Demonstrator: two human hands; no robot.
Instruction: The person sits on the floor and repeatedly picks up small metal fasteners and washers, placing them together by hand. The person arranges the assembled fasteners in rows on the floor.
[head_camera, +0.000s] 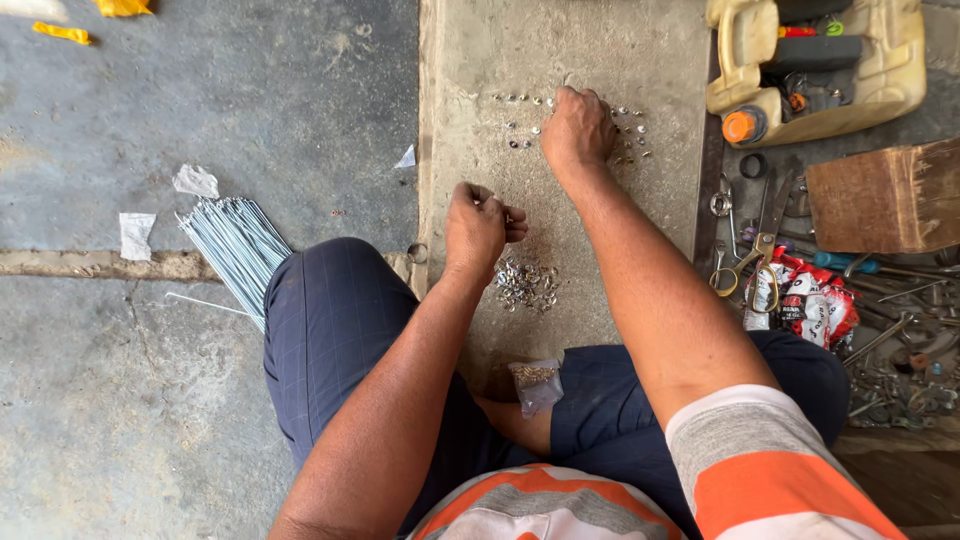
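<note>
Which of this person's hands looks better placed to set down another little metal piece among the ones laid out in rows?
Probably the right hand: it already rests over the laid-out small metal pieces on the concrete slab. The left hand is closed, nearer the loose pile, away from the rows.

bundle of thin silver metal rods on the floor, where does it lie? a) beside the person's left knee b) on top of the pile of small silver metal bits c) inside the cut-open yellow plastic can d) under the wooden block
a: the bundle of thin silver metal rods lies fanned on the grey concrete floor, just outside the person's left knee.
</note>
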